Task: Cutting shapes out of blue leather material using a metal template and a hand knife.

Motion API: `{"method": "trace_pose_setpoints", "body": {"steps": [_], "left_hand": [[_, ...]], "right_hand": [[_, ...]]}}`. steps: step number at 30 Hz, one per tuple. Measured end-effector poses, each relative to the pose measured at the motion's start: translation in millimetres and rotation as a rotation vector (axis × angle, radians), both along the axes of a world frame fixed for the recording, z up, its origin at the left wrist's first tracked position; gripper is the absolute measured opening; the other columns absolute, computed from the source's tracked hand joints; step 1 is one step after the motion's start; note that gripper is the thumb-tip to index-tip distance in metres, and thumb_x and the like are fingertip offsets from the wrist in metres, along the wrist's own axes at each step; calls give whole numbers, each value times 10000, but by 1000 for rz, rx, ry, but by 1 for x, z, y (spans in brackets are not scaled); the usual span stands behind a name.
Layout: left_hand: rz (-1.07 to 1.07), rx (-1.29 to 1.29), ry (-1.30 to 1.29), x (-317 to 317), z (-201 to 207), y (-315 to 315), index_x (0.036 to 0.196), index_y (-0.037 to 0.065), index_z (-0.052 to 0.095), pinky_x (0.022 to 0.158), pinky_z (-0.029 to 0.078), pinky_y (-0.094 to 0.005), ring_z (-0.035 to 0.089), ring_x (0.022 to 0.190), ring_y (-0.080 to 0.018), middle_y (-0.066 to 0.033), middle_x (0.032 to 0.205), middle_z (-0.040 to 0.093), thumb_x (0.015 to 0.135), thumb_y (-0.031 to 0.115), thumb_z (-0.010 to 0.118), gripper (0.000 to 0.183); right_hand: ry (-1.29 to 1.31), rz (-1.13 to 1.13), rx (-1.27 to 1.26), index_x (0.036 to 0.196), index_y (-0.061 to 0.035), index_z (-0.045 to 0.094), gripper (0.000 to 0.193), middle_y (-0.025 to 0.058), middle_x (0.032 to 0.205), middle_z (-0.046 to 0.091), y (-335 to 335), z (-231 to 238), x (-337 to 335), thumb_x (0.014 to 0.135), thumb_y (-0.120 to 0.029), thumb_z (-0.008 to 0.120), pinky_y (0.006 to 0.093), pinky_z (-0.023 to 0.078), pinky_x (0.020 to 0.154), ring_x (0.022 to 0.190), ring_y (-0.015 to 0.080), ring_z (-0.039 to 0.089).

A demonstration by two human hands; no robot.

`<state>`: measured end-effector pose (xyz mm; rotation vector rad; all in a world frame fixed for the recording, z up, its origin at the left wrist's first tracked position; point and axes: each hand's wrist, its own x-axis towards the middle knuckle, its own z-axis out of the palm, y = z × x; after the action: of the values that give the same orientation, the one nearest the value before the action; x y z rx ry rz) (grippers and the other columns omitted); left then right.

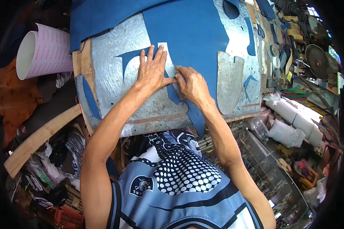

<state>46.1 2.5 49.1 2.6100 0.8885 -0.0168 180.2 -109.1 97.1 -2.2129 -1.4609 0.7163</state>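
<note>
A large blue sheet, apparently leather (187,28), lies over a scratched metal work surface (111,87), with cut edges and narrow offcuts around it. On the sheet rests a narrow whitish strip (169,63). My left hand (152,70) lies flat on the strip's left side, fingers stretched and thumb pointing right. Close to that thumb, my right hand (193,84) is closed at the strip's right edge. What its fingers hold is mostly hidden beneath them. Below the hands, a blue flap (195,116) hangs over the table's near edge.
A grey flat plate (229,84) lies right of my right hand. Another blue sheet (99,19) covers the far left. Beyond the table stand a rolled white sheet (49,51) at left and wrapped white rolls (294,114) at right. A curved wooden board (44,139) juts out at lower left.
</note>
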Motion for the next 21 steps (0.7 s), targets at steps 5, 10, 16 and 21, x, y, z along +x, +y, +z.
{"method": "trace_pose_setpoints", "body": {"steps": [5,10,16,21], "left_hand": [[11,-11,23,1,1,-2,1443,-20,422,1174,172,-611,238,1461,-405,-192,1557,328,635,631,807,1107],[23,-15,53,4,2,-2,1439,-11,436,1181,176,-607,226,1470,-394,-179,1569,313,635,636,808,1097],[41,-11,56,4,2,-2,1431,5,458,1181,186,-605,234,1470,-383,-164,1569,321,615,625,825,1088],[44,-14,79,6,4,-4,1432,7,457,1184,187,-601,229,1473,-379,-160,1569,324,602,620,834,1099]], "right_hand": [[-3,39,-26,1155,-43,659,281,219,988,664,-34,6,4,918,-182,601,491,538,758,861,421,662],[-14,34,-75,1149,-57,661,270,204,1003,661,-52,11,5,914,-178,605,491,540,744,846,420,663],[-12,39,-55,1133,-51,662,261,186,1019,660,-59,9,5,905,-166,610,488,542,737,844,414,665],[-25,40,-9,1114,-39,662,257,179,1019,663,-65,6,4,892,-159,618,481,543,732,846,407,667]]}}
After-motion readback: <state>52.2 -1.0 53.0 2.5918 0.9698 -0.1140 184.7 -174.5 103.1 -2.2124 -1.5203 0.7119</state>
